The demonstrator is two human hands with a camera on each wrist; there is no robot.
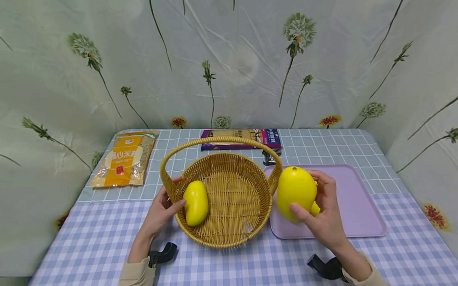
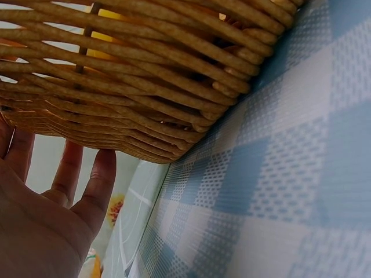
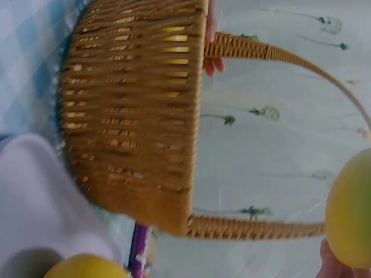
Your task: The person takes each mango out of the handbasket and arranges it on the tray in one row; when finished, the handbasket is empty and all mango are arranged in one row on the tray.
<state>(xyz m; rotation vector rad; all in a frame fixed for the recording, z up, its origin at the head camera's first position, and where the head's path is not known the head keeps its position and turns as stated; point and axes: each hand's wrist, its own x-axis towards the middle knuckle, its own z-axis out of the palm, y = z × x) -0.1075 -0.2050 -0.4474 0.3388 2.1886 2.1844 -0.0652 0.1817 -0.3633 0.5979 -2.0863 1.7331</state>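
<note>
A round wicker basket (image 1: 236, 193) with a tall arched handle stands mid-table. My left hand (image 1: 157, 215) holds its left rim, thumb over the edge near the handle's base; in the left wrist view, fingers (image 2: 101, 179) touch the outer wall. Inside, against the left wall, lies a yellow mango (image 1: 196, 205). My right hand (image 1: 326, 217) grips another mango (image 1: 296, 191), raised just right of the basket. Behind that hand, mostly hidden, a further yellow fruit (image 3: 87, 268) lies on the lilac tray (image 1: 362, 216).
An orange-and-clear food packet (image 1: 124, 161) lies at the back left. Behind the basket are a purple packet (image 1: 270, 137) and a small black packet (image 1: 269, 158). Checked cloth covers the table; a flower-printed curtain (image 1: 245, 75) hangs behind.
</note>
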